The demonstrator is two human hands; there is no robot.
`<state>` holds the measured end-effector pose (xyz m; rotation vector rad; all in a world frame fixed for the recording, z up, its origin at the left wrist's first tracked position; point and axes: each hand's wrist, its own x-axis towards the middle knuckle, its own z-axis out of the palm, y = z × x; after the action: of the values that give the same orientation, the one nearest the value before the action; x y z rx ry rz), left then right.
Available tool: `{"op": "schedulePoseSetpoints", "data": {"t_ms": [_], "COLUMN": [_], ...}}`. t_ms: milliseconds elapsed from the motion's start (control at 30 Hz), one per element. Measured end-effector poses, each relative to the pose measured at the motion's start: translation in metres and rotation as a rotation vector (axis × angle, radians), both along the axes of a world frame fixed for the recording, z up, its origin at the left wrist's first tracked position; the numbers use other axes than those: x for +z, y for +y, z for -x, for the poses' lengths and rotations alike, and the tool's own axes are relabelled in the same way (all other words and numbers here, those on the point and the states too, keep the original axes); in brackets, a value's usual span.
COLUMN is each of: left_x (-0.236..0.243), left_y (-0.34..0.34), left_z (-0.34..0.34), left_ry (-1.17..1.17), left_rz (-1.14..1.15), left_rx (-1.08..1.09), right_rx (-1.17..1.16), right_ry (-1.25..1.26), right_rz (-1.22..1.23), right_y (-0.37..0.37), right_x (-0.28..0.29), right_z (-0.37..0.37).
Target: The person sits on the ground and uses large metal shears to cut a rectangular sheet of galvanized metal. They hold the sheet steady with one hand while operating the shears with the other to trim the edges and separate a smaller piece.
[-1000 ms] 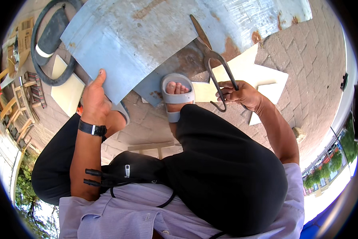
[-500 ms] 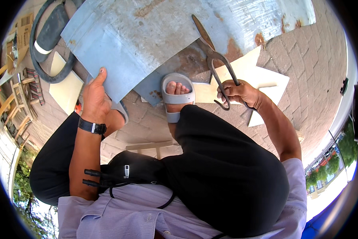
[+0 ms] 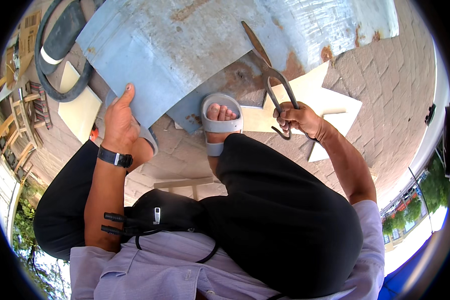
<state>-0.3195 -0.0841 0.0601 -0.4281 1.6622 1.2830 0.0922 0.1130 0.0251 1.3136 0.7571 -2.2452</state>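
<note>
A bluish-grey metal sheet (image 3: 150, 55), rust-stained in places, spreads in front of me. My left hand (image 3: 121, 120) grips its near left corner, thumb on top and the fingers hidden beneath. In my right hand (image 3: 302, 121) are the handles of long dark tin snips (image 3: 276, 80). One rusty blade lies over the sheet at the cut edge; the other blade is hidden. A lower metal strip (image 3: 197, 107) shows under that edge, near my sandalled right foot (image 3: 222, 120).
Pale board pieces (image 3: 337, 107) lie on the brick paving (image 3: 380, 95) at right, and another pale board (image 3: 77, 107) at left. A black rubber loop (image 3: 70, 95) sits at the far left, near wooden chairs (image 3: 27, 117). A low wooden stool (image 3: 182, 183) shows between my legs.
The handles of the tin snips have come slightly closer together in my right hand. My left hand keeps its grip on the sheet corner.
</note>
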Motion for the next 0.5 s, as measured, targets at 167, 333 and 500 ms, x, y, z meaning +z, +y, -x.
{"op": "schedulePoseSetpoints", "data": {"t_ms": [167,333,500], "left_x": [0.001,-0.004,-0.003], "left_y": [0.003,0.001,0.001], "left_z": [-0.001,-0.001,-0.003], "left_ry": [-0.013,-0.015,-0.016], "left_rz": [0.016,-0.006,0.006], "left_rx": [-0.001,-0.006,0.006], "right_rx": [0.036,0.015,0.048], "right_ry": [0.001,-0.015,-0.116], "right_rz": [-0.047,-0.087,-0.105], "right_y": [0.002,-0.001,-0.006], "right_x": [-0.003,-0.005,0.001], "right_z": [-0.003,-0.003,0.006]}}
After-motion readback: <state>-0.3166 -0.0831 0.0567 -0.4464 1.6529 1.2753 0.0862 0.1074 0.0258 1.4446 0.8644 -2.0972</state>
